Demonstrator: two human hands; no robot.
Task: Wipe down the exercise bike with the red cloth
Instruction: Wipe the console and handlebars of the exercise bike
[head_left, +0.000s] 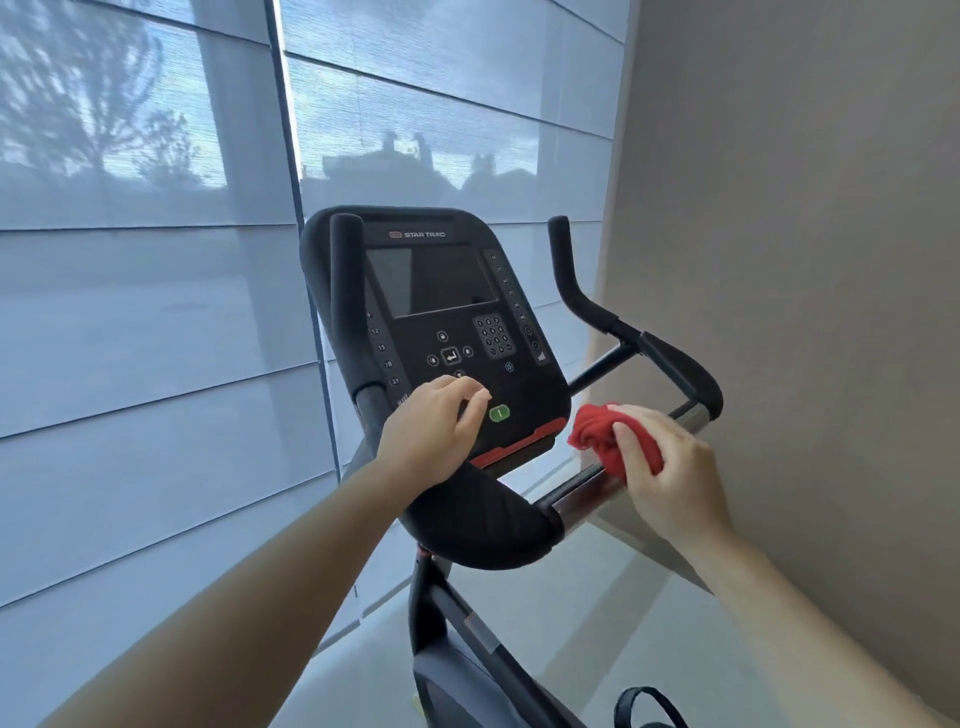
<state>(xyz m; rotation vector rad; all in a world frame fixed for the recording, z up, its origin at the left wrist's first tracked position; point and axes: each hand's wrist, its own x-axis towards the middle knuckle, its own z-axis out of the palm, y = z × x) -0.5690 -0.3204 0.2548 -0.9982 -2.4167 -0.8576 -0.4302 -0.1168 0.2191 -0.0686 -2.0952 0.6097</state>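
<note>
The black exercise bike (483, 525) stands in the middle of the view, its console (447, 291) facing me with a dark screen and a green button. My right hand (670, 467) grips the bunched red cloth (597, 431) and presses it on the chrome part of the right handlebar (587, 493). My left hand (436, 421) rests on the lower left of the console, fingers curled loosely, holding nothing. The left handlebar grip (345, 291) rises upright in front of the console's left side.
A window with translucent blinds (156, 312) fills the left and back. A beige wall (805, 260) stands close on the right. The bike's frame (467, 623) and a pedal strap (644, 706) lie below, over a pale floor.
</note>
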